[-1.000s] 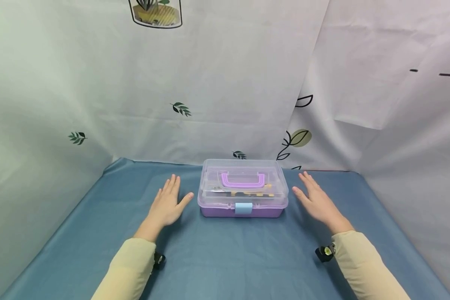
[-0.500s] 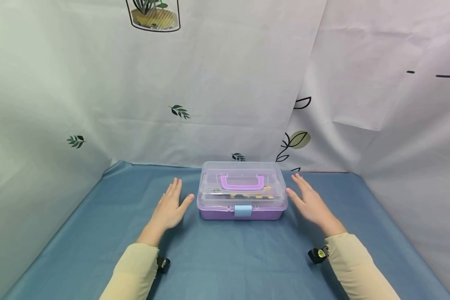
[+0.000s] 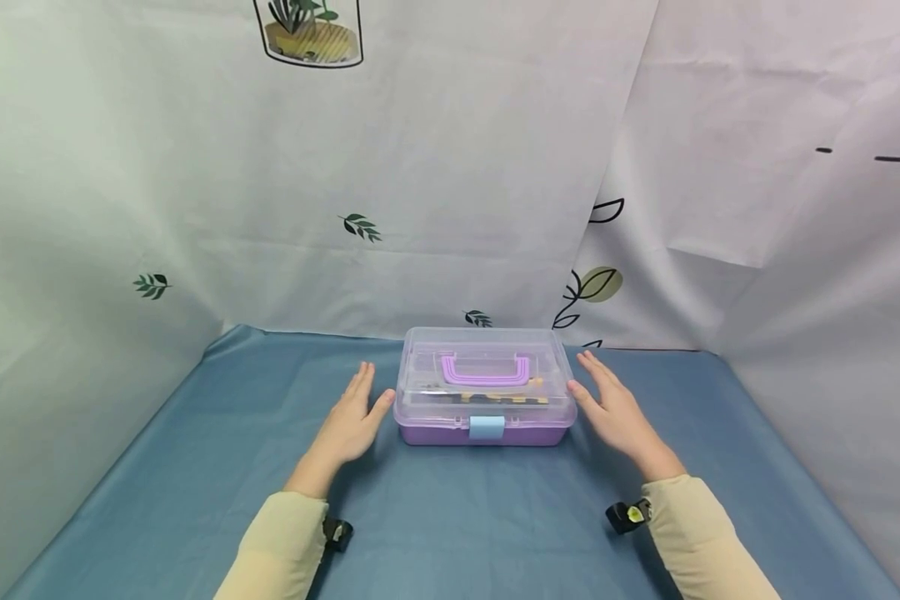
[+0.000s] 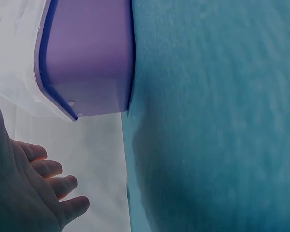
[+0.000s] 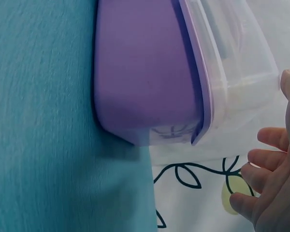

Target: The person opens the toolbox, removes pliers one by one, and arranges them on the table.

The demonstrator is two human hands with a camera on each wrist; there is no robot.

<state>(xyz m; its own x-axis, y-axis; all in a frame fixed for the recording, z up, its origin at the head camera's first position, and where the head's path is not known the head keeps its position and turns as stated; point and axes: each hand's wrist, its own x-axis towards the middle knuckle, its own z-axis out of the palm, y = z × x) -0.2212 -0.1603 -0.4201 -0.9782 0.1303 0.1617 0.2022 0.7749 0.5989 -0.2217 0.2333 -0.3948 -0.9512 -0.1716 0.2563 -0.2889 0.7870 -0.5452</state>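
Observation:
A purple storage box [image 3: 450,436] with a see-through lid, a purple carry handle [image 3: 486,379] and a light blue latch [image 3: 487,427] stands closed on the blue cloth. Through the lid something yellow and black shows; its kind cannot be told. My left hand [image 3: 350,423] is just off the box's left side, fingers straight, thumb close to the lid's edge. At the right side is my right hand [image 3: 617,417], its fingers extended and its thumb at or very near the lid; contact cannot be told. Neither hand holds anything. Both wrist views show the box's purple base [image 4: 89,53] beside the hand.
A blue cloth [image 3: 450,525] covers the table. White patterned fabric [image 3: 450,167] hangs behind it and along both sides, right behind the box. A small black camera [image 3: 626,517] sits on the right wrist, another [image 3: 337,534] on the left.
Both hands have moved inward, closing on the two sides of the box. The box stays in its place on the cloth; the head view has shifted slightly.

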